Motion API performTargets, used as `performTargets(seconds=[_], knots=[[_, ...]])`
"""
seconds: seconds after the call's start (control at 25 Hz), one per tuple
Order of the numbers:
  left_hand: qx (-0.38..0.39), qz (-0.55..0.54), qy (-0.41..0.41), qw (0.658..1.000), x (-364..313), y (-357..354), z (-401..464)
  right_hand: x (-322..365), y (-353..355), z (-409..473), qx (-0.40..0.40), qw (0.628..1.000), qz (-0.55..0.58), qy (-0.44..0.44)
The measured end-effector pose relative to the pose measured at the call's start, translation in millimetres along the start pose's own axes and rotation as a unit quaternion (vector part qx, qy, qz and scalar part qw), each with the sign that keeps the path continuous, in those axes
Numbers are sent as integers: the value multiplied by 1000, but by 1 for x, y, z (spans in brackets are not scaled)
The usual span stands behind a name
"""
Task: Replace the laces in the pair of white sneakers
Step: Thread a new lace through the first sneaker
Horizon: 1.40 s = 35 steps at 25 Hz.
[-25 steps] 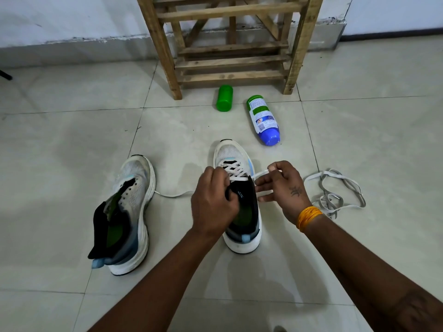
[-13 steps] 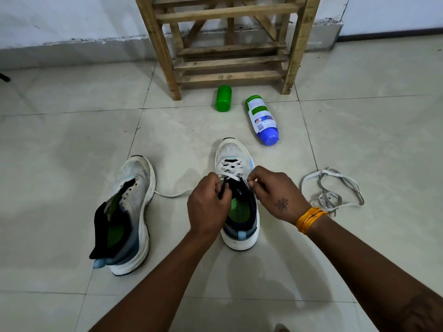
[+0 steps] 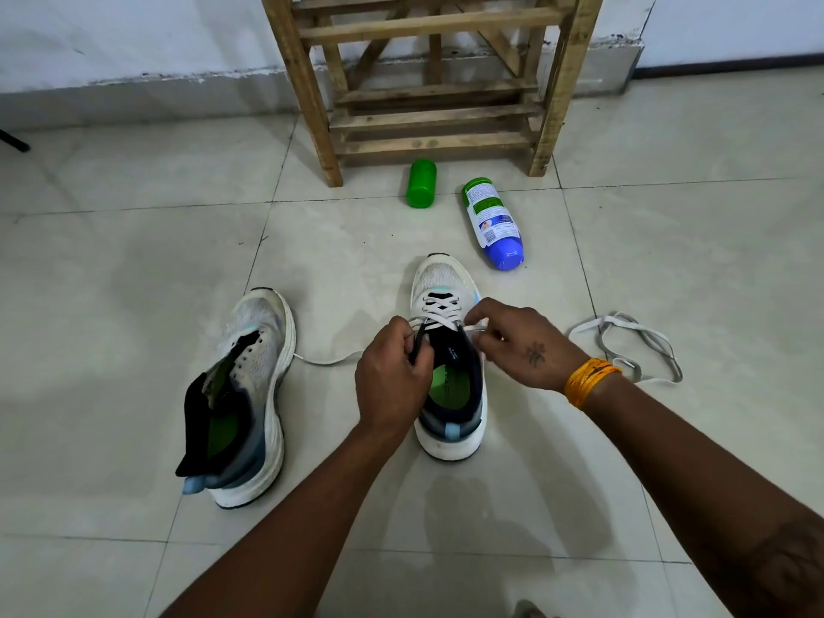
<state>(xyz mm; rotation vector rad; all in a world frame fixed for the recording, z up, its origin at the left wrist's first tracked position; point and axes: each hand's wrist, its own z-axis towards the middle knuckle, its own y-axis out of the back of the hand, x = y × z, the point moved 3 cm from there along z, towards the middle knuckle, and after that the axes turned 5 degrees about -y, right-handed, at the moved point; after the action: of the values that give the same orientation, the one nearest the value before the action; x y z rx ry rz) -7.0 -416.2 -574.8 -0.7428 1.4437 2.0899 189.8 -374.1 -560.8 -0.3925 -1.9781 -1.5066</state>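
Two white sneakers (image 3: 448, 350) | right half-laced | left unlaced, tongue out

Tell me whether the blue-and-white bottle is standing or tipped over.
Tipped over. The bottle lies on its side on the floor tiles, its blue end nearest the laced sneaker.

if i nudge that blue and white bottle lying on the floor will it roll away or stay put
The bottle lies on its side on smooth floor tiles, and its body looks round, so it would probably roll sideways. It looks like plastic, so likely light and unlikely to break. How full it is cannot be seen.
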Motion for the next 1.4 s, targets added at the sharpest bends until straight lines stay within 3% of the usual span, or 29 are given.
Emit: performTargets(seconds=[0.08,0.16,0.24,0.32,0.44,0.52,0.64,0.72,0.76,0.92,1.16,1.32,1.4], knots=[[0,-1,3,1000,0,-1,-2,2,-6,-3,-32,999,-4,13],[0,-4,15,1000,-1,-1,-2,-16,-3,-7,-68,994,-75,-43],[-1,-9,18,1000,-1,-1,-2,-38,-2,-12,-16,966,-219,-139],[0,-9,13,1000,-2,-1,-2,-43,-5,-14,21,951,-257,-169],[7,-8,10,1000,-1,-2,0,-13,-7,-8,-44,995,-72,-57],[5,-6,16,1000,-1,-3,0,1,-7,-6,-70,998,1,5],[5,-7,30,1000,-1,-3,-1,-16,-6,-10,-85,991,-76,-71],[5,-10,38,999,-2,-3,-1,-30,-7,-12,-36,973,-187,-131],[6,-10,38,999,-2,-3,-1,-29,-6,-11,-24,973,-190,-132],[10,-9,38,999,-4,-4,0,-2,-2,-5,-53,996,-7,-77],[-13,8,44,999,-5,-5,0,-5,6,-5,-93,992,71,-48],[-13,-3,54,998,-3,-7,4,-9,-2,-3,-83,991,57,-87],[-11,-8,47,999,-1,-4,9,-6,1,-4,-93,981,121,-122]])
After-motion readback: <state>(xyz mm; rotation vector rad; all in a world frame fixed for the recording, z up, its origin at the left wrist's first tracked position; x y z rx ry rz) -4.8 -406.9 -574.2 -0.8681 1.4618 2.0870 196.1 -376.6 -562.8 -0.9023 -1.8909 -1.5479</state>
